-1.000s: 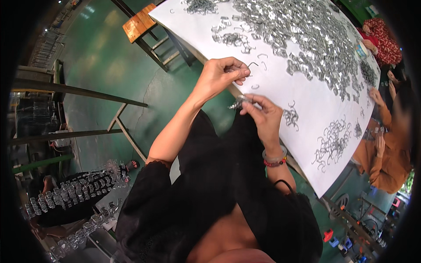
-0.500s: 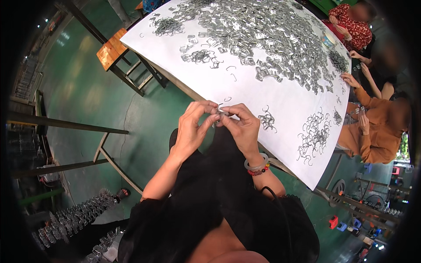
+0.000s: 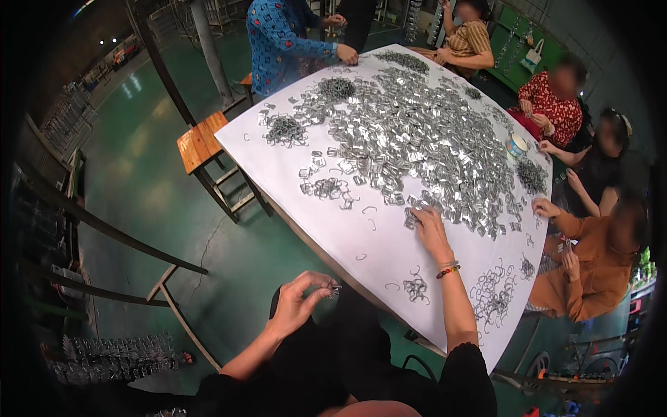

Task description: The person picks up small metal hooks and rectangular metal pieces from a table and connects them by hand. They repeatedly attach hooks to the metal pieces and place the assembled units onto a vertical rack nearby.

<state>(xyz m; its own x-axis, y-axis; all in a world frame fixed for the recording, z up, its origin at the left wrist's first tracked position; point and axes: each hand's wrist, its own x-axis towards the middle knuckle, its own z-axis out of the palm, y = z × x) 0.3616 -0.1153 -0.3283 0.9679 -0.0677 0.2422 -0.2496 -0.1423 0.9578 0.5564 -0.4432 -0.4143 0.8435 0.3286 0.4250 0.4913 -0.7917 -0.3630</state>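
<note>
My left hand (image 3: 299, 304) is held in front of my body, off the table's near edge, with thumb and fingers pinching a small metal piece (image 3: 336, 290). On the white tabletop, my right hand (image 3: 432, 231) reaches to the near edge of a big pile of flat, buckle-like metal pieces (image 3: 451, 156). Its fingers close around one metal buckle (image 3: 410, 220) there; the fingertips partly hide it. Between my hands lie a few loose, bent wire hooks (image 3: 370, 224). A small heap of wire hooks (image 3: 415, 287) is near my right forearm.
More hook heaps lie on the white table (image 3: 278, 201), including a spread one (image 3: 493, 295) at the right. A patterned cup (image 3: 516, 146) stands at the far right. Other people sit or stand around the far and right sides. A wooden stool (image 3: 201, 142) is at the left.
My hands, together before, are now apart. My right hand has moved forward to the pile; the left stays near my body with a metal piece. The view has tilted up, showing more people.
</note>
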